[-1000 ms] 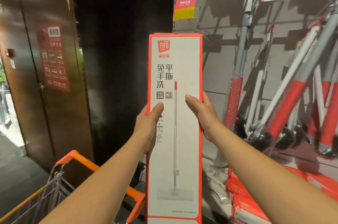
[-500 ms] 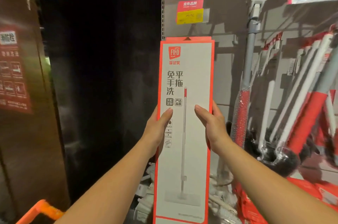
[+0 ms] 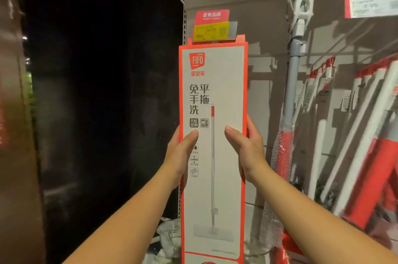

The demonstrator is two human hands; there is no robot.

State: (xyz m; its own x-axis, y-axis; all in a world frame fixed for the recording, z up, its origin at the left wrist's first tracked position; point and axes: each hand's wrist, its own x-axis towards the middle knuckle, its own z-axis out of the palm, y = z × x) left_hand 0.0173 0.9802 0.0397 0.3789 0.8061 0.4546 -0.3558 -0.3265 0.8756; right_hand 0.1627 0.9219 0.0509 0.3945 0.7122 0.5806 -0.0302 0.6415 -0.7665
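While both hands clasp it at about mid-height, the tall, flat cardboard box with a white face and orange-red border (image 3: pixel 228 82) stands upright in the air in front of the person, with its printed front turned toward the camera. The left hand (image 3: pixel 181 156) grips the box's left edge, thumb laid on the front panel and fingers out of sight behind it. The right hand (image 3: pixel 247 149) mirrors this on the right edge, thumb on the front and fingers curled round the side.

That two-sided grip looks chosen to stop a long, thin carton from swinging or twisting. Holding it upright and face-on lets the label and the picture of a flat mop be read.

Just above the hands, past the box's top edge, a yellow price tag (image 3: pixel 211 30) sits on the grey shelf back panel (image 3: pixel 265 33). The box therefore seems to be held right at its own spot on the display, perhaps to check it against the price or on its way to or from the shelf; I cannot tell which.

To the right of the right hand hang a grey-poled mop with a white loop handle (image 3: pixel 294 82) and a row of red-and-white mop poles (image 3: pixel 374 156), apart from the box. The box's bottom end runs out of view below the forearms.
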